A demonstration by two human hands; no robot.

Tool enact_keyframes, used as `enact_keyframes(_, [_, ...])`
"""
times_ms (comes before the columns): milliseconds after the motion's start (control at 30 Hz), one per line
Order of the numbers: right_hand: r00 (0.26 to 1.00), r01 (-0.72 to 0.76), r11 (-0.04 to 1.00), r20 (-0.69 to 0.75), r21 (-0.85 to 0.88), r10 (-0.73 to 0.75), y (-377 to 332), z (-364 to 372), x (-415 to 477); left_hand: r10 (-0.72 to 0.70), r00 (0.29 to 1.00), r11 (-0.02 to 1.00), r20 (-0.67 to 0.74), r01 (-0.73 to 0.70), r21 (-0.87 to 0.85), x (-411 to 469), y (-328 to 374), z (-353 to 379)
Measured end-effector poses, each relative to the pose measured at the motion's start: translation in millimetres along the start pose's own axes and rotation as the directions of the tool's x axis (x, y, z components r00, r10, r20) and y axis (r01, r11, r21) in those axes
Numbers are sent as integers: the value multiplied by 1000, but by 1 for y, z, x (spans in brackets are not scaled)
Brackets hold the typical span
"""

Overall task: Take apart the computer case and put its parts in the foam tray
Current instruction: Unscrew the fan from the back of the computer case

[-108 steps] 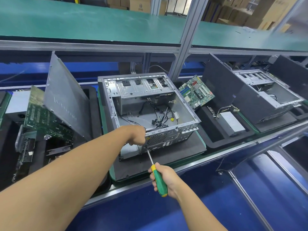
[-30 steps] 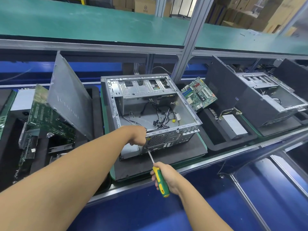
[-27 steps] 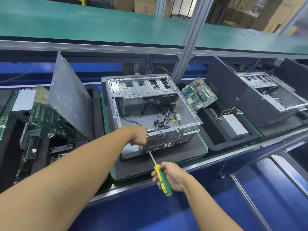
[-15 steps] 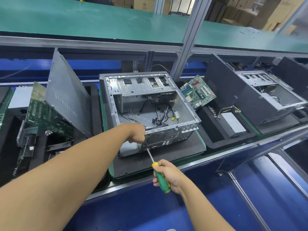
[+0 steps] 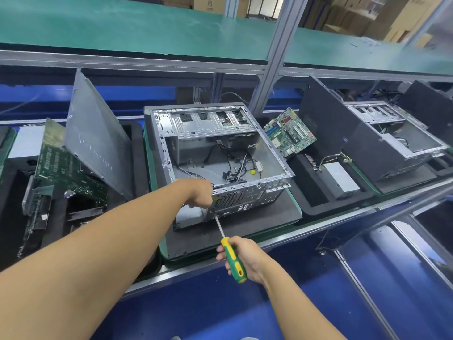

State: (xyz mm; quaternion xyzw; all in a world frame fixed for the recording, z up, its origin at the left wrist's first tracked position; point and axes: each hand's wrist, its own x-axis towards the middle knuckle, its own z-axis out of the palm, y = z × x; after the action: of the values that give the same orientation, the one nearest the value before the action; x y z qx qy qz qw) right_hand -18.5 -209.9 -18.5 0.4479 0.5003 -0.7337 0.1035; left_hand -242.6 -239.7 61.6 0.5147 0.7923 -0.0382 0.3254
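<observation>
Case (image 5: 220,153): open, directly ahead of both hands. Screwdriver (image 5: 232,260): handle wrapped by right hand (image 5: 246,256), tip up at the rear panel just under the left hand (image 5: 199,193), presumably on a screw. Left hand: curled against that panel, likely bracing; whether it clasps anything, cannot tell.
</observation>
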Motion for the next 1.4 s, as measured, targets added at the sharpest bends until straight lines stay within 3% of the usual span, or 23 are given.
enact_keyframes(333, [981,153,979,-95,-137,-167,8,-3,0,5,1000,1000,5,-5,13,1,-1,1])
enact_keyframes(533, [981,155,979,-94,-132,-168,6,1,-2,5,1000,1000,7,-5,6,2,-1,1])
enact_keyframes(733, [1000,22,999,-9,39,-22,-6,0,-6,14,1000,999,5,-14,34,3,-1,1])
enact_keyframes(867, [996,-56,998,66,31,54,-13,-3,-9,19,1000,999,6,-19,28,3,-1,1])
enact_keyframes(1133, [986,144,986,-75,-88,-151,1,4,-5,31,999,999,10,-31,28,3,-2,2])
enact_keyframes(1400, [980,138,989,-139,-48,-143,3,5,-3,28,1000,999,7,-28,26,3,-2,2])
